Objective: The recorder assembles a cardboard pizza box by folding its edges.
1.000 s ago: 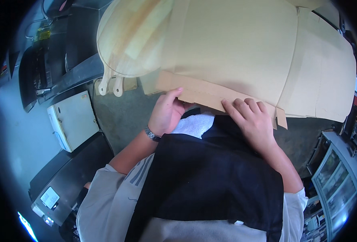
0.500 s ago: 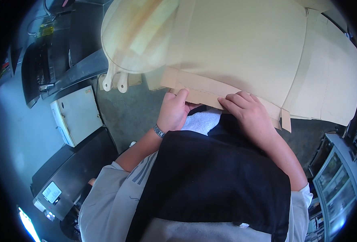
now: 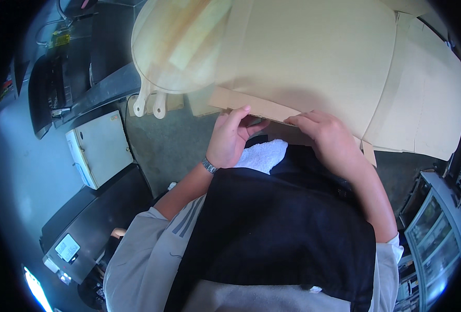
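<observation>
A large tan cardboard sheet (image 3: 314,52) spreads out in front of me. Along its near edge runs a folded strip (image 3: 261,105). My left hand (image 3: 226,136), with a metal-banded watch on the wrist, straddles the strip's edge: the thumb lies on top and the loosely spread fingers sit below. Farther right along the same edge, my right hand (image 3: 328,134) bends its fingers over the strip; its thumb is hidden underneath. A white towel (image 3: 264,156) shows between my forearms, against my black apron (image 3: 272,223). To the right of my right hand, a small cardboard tab (image 3: 368,153) hangs down.
Round pale boards with handles (image 3: 181,57) lie left of the cardboard. A white box-like panel (image 3: 100,148) and a dark bench (image 3: 92,223) stand on the left. At the right is a glass-fronted cabinet (image 3: 436,234). A person's hand (image 3: 118,233) shows at lower left.
The near part of the strip has turned downward, so less of it shows. My left fingers have spread and come into view beneath the edge. My right hand has arched, its wrist rising.
</observation>
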`<action>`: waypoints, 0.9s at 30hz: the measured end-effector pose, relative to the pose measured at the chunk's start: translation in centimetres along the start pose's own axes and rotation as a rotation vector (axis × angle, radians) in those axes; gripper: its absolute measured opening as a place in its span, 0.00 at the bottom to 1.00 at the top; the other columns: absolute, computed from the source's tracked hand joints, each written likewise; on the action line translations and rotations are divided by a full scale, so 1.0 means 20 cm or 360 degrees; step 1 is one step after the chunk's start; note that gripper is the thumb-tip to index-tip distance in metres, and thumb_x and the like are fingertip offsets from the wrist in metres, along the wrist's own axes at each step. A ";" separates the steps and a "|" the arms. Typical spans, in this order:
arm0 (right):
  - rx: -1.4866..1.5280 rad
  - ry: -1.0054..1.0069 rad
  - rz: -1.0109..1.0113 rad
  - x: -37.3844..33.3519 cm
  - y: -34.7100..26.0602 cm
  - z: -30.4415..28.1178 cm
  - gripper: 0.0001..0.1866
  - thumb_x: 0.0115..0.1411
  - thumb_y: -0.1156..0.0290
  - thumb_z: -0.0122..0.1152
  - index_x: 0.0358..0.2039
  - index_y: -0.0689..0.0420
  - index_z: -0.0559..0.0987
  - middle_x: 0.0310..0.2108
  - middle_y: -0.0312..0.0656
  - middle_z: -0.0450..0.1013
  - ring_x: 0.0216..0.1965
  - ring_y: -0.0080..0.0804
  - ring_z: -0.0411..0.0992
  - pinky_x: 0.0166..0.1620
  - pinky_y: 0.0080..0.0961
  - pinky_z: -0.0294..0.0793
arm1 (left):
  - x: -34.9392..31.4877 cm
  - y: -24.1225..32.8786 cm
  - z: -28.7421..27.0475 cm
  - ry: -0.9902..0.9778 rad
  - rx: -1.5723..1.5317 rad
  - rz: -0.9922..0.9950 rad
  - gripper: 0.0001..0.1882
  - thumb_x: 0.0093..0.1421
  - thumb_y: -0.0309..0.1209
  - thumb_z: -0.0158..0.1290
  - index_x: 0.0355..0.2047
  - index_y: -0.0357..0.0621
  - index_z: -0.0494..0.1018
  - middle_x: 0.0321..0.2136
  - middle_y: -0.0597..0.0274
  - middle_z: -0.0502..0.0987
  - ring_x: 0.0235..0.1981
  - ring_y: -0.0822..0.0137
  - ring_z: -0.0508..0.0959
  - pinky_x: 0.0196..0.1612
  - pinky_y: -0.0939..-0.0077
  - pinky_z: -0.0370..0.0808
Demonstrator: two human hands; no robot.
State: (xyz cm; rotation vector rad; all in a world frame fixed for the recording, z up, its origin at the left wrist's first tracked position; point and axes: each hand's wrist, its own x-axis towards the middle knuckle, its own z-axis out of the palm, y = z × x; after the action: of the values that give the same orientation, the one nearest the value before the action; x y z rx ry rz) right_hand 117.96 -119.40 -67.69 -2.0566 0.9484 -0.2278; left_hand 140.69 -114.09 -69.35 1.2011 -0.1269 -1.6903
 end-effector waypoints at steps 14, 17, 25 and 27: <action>-0.0545 0.0139 0.0211 0.01 0.00 0.10 0.08 0.61 0.74 0.54 0.41 0.54 0.72 0.28 0.44 0.75 0.33 0.45 0.75 0.36 0.40 0.72 | 0.14 -0.02 0.02 0.0279 0.0474 0.0015 0.23 0.64 0.47 0.55 0.49 0.42 0.69 0.42 0.59 0.77 0.40 0.67 0.79 0.43 0.71 0.80; -0.0882 0.0210 0.0164 -0.07 0.05 0.07 0.06 0.62 0.67 0.56 0.36 0.53 0.71 0.27 0.40 0.74 0.31 0.40 0.75 0.33 0.37 0.71 | 0.16 -0.02 0.04 0.0296 0.0456 -0.0042 0.22 0.63 0.49 0.56 0.45 0.43 0.72 0.39 0.60 0.78 0.39 0.67 0.80 0.42 0.70 0.80; -0.0851 0.0138 0.0230 -0.03 0.21 -0.02 0.16 0.66 0.55 0.51 0.31 0.56 0.69 0.15 0.45 0.69 0.21 0.48 0.72 0.28 0.42 0.70 | 0.15 -0.04 0.06 0.0135 0.0494 0.0035 0.24 0.63 0.46 0.57 0.50 0.43 0.68 0.45 0.58 0.75 0.41 0.63 0.79 0.43 0.67 0.81; -0.0816 0.0157 0.0191 -0.02 0.25 -0.03 0.18 0.65 0.53 0.51 0.31 0.57 0.69 0.15 0.46 0.69 0.21 0.49 0.72 0.27 0.43 0.70 | 0.16 -0.05 0.07 0.0137 0.0480 0.0026 0.25 0.62 0.43 0.58 0.52 0.42 0.66 0.47 0.58 0.73 0.42 0.62 0.79 0.44 0.67 0.81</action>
State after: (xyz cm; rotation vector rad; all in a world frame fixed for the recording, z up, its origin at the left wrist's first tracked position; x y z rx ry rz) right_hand 114.74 -121.25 -71.00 -2.4549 1.2884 -0.0199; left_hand 138.99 -116.61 -71.37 1.4890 -0.3478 -1.6415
